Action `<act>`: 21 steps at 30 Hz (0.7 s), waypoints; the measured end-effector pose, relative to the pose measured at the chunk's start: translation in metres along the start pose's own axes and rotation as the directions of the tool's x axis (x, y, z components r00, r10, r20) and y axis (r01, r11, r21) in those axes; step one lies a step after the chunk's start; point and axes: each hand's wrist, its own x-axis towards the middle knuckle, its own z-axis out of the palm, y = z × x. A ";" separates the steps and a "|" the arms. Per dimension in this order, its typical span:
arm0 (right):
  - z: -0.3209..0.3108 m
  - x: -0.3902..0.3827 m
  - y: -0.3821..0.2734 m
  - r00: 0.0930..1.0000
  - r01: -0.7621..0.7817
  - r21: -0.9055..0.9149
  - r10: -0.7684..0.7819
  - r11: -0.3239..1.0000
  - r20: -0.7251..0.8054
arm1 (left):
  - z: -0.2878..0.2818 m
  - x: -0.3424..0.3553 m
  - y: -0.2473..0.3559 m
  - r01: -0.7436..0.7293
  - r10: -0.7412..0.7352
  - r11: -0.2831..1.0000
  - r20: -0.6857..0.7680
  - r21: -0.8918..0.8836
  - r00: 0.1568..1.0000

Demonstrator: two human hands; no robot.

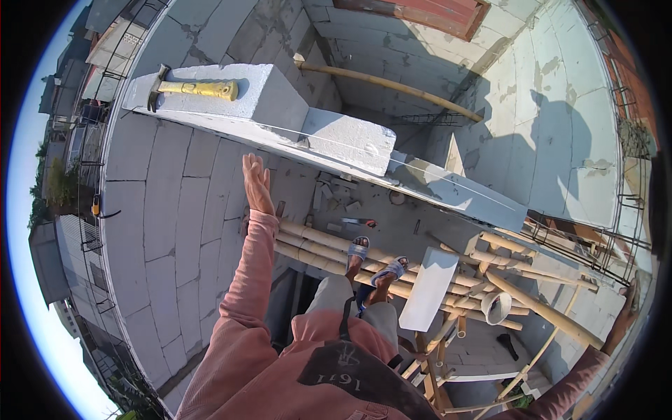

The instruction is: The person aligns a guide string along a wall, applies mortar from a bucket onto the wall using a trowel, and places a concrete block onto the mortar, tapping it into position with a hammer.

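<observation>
My left hand [257, 183] is open, fingers extended and close together, just below the front face of a long white block [210, 91]. On that block lies a hammer [199, 89] with a yellow handle. A shorter block [346, 140] sits beside it, and a thin string runs along both. My right hand [623, 311] reaches to the far right edge by the rebar [588, 255]; its fingers are too small and angled to tell their grip. My feet stand on bamboo poles [308, 248], beside a loose white block [428, 287].
Block walls [175, 238] surround me, with a drop to a floor [392, 217] scattered with rubble. A pole [385, 87] spans the upper room. A white bucket [495, 308] rests among the scaffold poles at lower right. Rooftops lie beyond the left wall.
</observation>
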 end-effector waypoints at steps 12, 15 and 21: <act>0.009 -0.007 -0.026 0.984 -0.166 0.064 0.170 0.984 -0.052 | 0.061 0.004 0.014 0.283 -0.247 0.758 0.142 -0.588 0.958; 0.015 -0.011 -0.038 0.998 -0.029 0.011 0.030 1.000 -0.057 | 0.070 -0.007 0.014 0.233 -0.150 0.807 0.193 -0.542 0.970; 0.017 -0.004 -0.074 0.962 -0.259 0.150 0.268 0.954 -0.046 | 0.074 -0.014 0.017 0.196 -0.151 0.795 0.126 -0.574 0.980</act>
